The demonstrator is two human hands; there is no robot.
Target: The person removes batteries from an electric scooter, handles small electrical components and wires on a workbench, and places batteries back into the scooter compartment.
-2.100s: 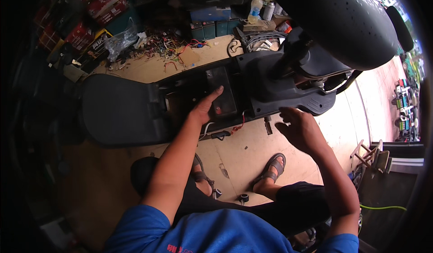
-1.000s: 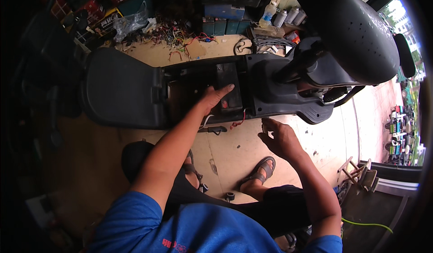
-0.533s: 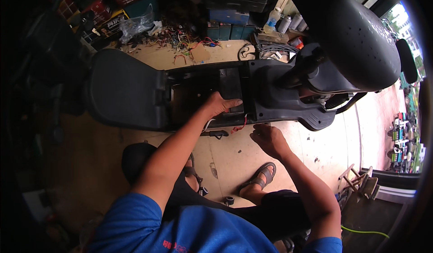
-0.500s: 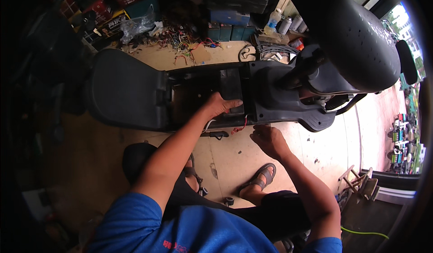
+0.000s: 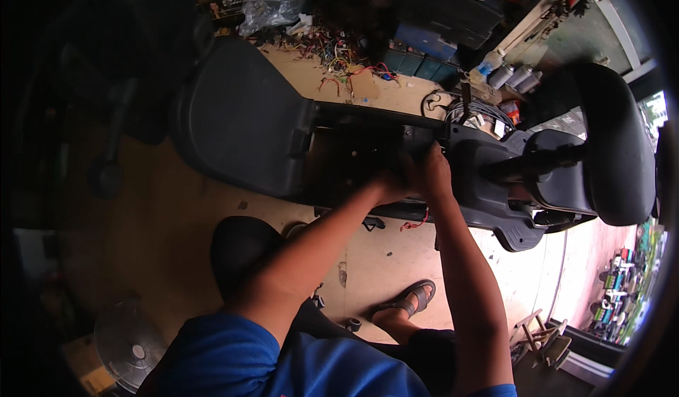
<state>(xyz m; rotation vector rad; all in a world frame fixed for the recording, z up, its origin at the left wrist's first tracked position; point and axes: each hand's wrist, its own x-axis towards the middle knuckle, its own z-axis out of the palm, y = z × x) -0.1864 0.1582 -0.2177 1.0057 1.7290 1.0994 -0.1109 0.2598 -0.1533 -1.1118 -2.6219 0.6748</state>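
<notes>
A black scooter body lies across the view, with an open compartment (image 5: 339, 156) between the flat black panel (image 5: 240, 121) and the moulded plastic section (image 5: 474, 164). A dark battery (image 5: 410, 134) sits at the compartment's right end. My left hand (image 5: 389, 181) is at the battery's near part, its fingers smeared and partly hidden. My right hand (image 5: 435, 171) is beside it at the battery's right edge, fingers curled; what they hold, if anything, is hidden. A red wire (image 5: 417, 224) hangs over the near side, below my hands.
Tangled wires (image 5: 339, 50), coiled cables (image 5: 481, 114), stacked batteries (image 5: 417, 61) and spray cans (image 5: 520, 79) lie behind the scooter. A raised padded seat (image 5: 615, 156) juts at right, beside a doorway. A fan (image 5: 134, 347) stands lower left; a wooden stool (image 5: 544, 340) lower right.
My right hand has moved up from below the scooter to the battery's right edge. My left hand remains by the battery, now more blurred. The whole view has swung, shifting the scooter rightward.
</notes>
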